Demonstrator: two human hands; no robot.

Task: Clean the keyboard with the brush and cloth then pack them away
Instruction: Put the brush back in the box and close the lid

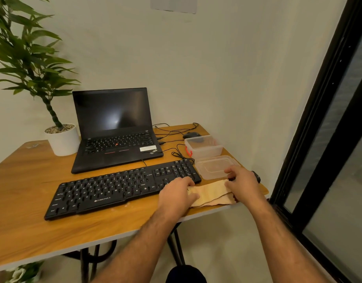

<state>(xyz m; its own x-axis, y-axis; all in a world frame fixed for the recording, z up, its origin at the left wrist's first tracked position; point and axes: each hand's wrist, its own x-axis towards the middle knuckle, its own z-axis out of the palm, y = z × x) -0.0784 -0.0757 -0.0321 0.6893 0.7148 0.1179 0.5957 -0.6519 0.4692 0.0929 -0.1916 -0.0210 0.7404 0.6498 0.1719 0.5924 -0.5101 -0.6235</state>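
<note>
A black keyboard (118,188) lies across the wooden table (25,211) in front of the laptop. A folded tan cloth (211,194) lies at the table's front right edge, beside the keyboard's right end. My left hand (177,196) holds the cloth's left end with curled fingers. My right hand (243,180) grips the cloth's right end. A dark object, perhaps the brush (256,176), pokes out behind my right hand and is mostly hidden. A clear plastic box (204,149) with a red clip stands open, and its lid (212,168) lies just in front of it.
An open black laptop (114,129) stands behind the keyboard. A white potted plant (62,139) is at the back left. A black mouse (191,135) and cables lie at the back right. A dark window frame (318,119) rises close on the right.
</note>
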